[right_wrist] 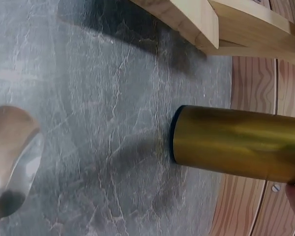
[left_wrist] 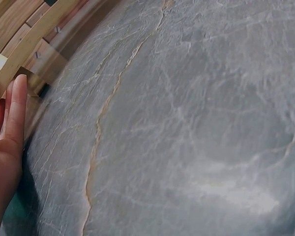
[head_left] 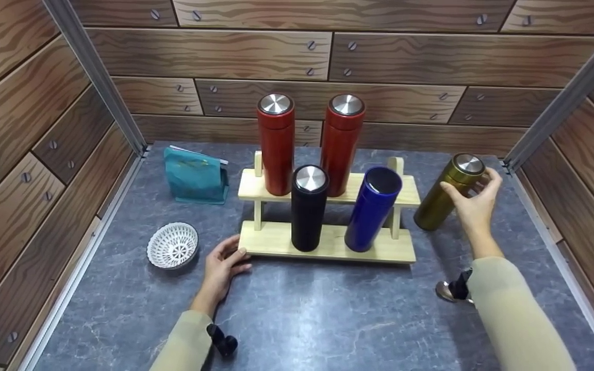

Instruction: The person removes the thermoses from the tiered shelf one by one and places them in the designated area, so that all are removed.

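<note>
My right hand (head_left: 477,206) grips a gold-green thermos flask (head_left: 436,203) near its steel-topped lid, thumb on one side and fingers on the other. That flask stands right of a two-tier wooden rack (head_left: 328,263); in the right wrist view its dark base (right_wrist: 176,135) is close over the table. At the rack's front left corner, my left hand (head_left: 219,268) pinches the end of the lower shelf between thumb and fingers. Two red flasks (head_left: 277,149) (head_left: 341,149) stand on the upper tier. A black flask (head_left: 308,216) and a blue flask (head_left: 372,211) occupy the lower one.
Left of the rack, a teal pouch (head_left: 194,178) stands behind a white openwork bowl (head_left: 173,247). A shiny spoon-like metal piece (right_wrist: 12,147) lies near my right wrist. Wood-patterned walls (head_left: 328,56) enclose the marbled grey table (head_left: 317,319) at the back and sides.
</note>
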### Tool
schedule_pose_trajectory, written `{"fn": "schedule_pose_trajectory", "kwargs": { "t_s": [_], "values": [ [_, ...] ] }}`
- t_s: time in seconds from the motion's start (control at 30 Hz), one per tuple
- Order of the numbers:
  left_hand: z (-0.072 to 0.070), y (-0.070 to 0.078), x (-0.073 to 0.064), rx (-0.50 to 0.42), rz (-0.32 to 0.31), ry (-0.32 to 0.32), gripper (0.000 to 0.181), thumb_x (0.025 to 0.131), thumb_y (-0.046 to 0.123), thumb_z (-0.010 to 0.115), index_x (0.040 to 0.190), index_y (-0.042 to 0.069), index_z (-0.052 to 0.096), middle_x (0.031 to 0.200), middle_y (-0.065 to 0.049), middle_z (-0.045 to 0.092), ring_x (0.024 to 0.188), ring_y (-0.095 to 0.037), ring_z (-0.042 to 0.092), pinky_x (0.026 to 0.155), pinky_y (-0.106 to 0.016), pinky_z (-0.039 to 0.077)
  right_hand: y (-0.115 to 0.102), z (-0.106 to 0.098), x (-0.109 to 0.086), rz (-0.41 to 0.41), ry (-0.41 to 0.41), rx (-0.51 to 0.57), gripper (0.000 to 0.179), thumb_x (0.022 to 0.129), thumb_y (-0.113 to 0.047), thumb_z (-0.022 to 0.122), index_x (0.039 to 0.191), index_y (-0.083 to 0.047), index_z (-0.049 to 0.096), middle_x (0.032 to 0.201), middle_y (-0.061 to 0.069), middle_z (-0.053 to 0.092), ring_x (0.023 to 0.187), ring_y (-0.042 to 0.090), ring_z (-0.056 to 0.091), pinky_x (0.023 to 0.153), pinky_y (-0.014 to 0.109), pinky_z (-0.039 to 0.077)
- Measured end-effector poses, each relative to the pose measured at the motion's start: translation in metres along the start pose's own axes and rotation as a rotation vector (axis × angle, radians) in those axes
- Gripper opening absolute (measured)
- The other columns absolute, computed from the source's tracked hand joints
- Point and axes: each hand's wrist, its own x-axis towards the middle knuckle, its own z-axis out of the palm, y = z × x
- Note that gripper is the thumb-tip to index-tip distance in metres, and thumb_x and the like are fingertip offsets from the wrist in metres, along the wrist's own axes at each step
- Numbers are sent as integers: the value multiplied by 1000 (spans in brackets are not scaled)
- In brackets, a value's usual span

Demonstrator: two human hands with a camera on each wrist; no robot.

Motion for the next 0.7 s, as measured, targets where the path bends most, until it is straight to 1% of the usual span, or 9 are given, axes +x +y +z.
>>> {"fn": "schedule_pose_trajectory", "kwargs": {
  "t_s": [0.13, 0.2, 0.3, 0.4, 0.53, 0.63, 0.7],
  "values": [
    [0, 0, -1, 6, 9, 3, 52, 82, 2, 69, 129, -2, 49, 113, -17, 54, 83, -26, 62, 67, -41, 59, 3, -3, 1, 25, -35, 7, 78, 70, -4, 80, 132, -9, 32, 113, 2, 44, 101, 18, 48, 89, 32, 48],
    [0, 0, -1, 12, 6, 11, 51, 82, 3, 69, 129, -1, 49, 114, -16, 54, 84, -26, 62, 68, -40, 59, 3, -6, 2, 37, -53, 0, 77, 71, -5, 79, 133, -10, 33, 114, 3, 45, 101, 18, 49, 88, 31, 49],
    [1, 0, -2, 16, 2, 17, 51, 81, 3, 69, 129, -1, 50, 114, -16, 53, 84, -26, 62, 68, -40, 59, 2, -13, 2, 30, -78, -26, 75, 72, -6, 79, 133, -9, 35, 116, 4, 47, 101, 19, 50, 85, 30, 50],
    [1, 0, -2, 13, 6, 19, 51, 82, 1, 69, 129, -1, 50, 115, -17, 53, 84, -25, 62, 68, -40, 59, 0, -19, 2, 17, -96, -41, 71, 74, -7, 78, 132, -7, 37, 116, 7, 50, 101, 20, 51, 83, 25, 50],
    [1, 0, -2, 4, 13, 12, 51, 82, 0, 68, 129, -1, 49, 114, -17, 53, 83, -26, 62, 68, -39, 59, -3, -27, 1, 2, -93, -46, 65, 77, -5, 75, 130, -3, 39, 114, 11, 53, 98, 22, 54, 76, 15, 50],
    [1, 0, -2, -1, 13, 9, 50, 82, 0, 68, 128, -1, 50, 113, -17, 53, 83, -26, 62, 68, -39, 59, -4, -32, -1, -12, -72, -31, 61, 78, -3, 73, 129, 0, 40, 112, 14, 54, 95, 23, 56, 73, 12, 50],
    [1, 0, -2, 2, 15, 6, 50, 82, 0, 68, 128, -1, 50, 113, -17, 53, 83, -27, 62, 67, -39, 59, -6, -36, -3, -18, -54, -1, 57, 78, -1, 72, 127, -1, 42, 111, 15, 55, 92, 21, 57, 73, 12, 51]
  ]
}}
